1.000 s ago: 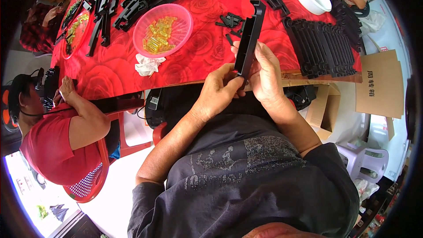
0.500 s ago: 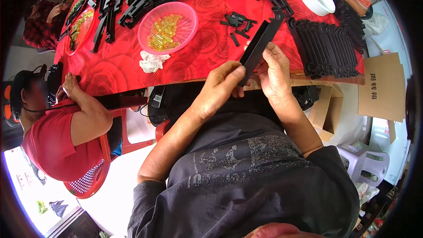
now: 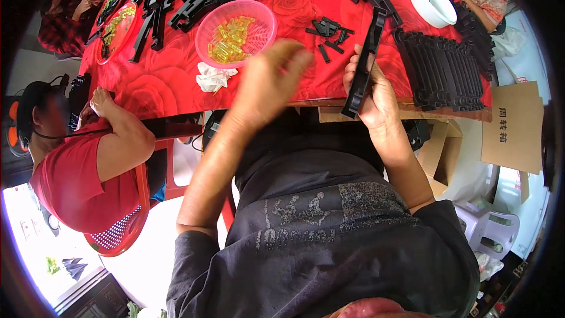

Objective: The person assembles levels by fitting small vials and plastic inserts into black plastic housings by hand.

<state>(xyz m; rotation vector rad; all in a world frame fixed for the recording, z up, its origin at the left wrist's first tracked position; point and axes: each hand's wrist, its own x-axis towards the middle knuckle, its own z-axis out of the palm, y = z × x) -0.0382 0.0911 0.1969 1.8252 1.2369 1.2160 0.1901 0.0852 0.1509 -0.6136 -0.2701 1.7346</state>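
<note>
Near the pink round plastic basket [image 3: 236,32] of small yellow pieces on the red flowered tabletop [image 3: 176,70], we see the left hand [image 3: 273,79], blurred, its fingers loosely spread and holding nothing. Well to the right of the basket, the right hand [image 3: 375,97] wraps its fingers around a long black plastic bar [image 3: 365,65], held nearly upright over the tabletop's near edge.
</note>
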